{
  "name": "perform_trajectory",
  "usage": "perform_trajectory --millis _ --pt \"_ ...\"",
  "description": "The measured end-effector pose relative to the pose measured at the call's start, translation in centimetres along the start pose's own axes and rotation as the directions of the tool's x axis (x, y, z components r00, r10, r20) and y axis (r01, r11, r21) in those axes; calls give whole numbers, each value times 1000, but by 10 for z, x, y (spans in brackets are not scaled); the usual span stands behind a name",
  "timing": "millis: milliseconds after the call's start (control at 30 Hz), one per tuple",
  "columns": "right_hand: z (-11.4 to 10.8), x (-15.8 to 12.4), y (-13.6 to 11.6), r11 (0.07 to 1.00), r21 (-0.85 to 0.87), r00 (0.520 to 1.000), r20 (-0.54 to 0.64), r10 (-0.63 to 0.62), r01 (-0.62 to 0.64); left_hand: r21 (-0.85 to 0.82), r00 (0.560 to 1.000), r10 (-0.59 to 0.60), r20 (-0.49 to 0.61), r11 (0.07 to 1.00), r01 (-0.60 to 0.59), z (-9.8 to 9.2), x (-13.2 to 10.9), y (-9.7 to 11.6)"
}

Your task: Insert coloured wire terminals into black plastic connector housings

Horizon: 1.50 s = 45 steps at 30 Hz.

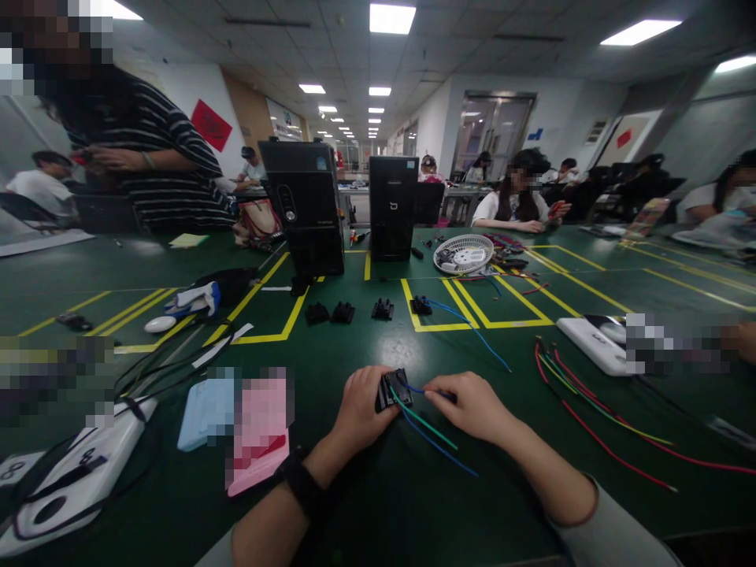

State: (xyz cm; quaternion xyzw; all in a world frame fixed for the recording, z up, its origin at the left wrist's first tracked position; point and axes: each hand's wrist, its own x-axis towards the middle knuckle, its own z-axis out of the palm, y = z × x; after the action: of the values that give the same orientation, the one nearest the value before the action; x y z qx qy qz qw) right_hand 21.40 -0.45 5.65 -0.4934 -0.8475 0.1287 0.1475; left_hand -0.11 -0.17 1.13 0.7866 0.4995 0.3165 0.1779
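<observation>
My left hand is closed around a small black terminal block, low over the green table. A green wire and a blue wire trail from the block toward the lower right. Just right of the block, my right hand pinches a thin blue length that looks like another wire and reaches to the block. Something dark shows under those fingers; I cannot make it out. Further back lie several similar black blocks, one with blue wires attached.
Red and yellow-green wires lie to the right, near a white device. Pink and blue packets lie left. Two black computer towers and a white basket stand behind. A person in stripes stands far left.
</observation>
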Motion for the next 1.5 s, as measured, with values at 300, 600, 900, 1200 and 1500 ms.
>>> perform_trajectory --millis 300,600,900,1200,1500 --pt "14 -2 -8 954 228 979 -107 -176 196 -17 1000 5 -16 1000 -5 1 0 -1" --pt "6 -1 -2 995 42 994 66 -92 89 -8 1000 11 -8 1000 -11 -1 0 0" --pt "8 -5 -11 994 102 986 -162 -27 44 -8 1000 -10 -5 1000 10 1 0 -1" --pt "10 -4 -11 995 29 996 4 -94 94 -4 1000 0 -7 1000 0 1 0 -2" --pt "3 -4 -17 986 -21 984 -75 161 -163 -2 1000 1 -12 1000 -1 1 0 -1"
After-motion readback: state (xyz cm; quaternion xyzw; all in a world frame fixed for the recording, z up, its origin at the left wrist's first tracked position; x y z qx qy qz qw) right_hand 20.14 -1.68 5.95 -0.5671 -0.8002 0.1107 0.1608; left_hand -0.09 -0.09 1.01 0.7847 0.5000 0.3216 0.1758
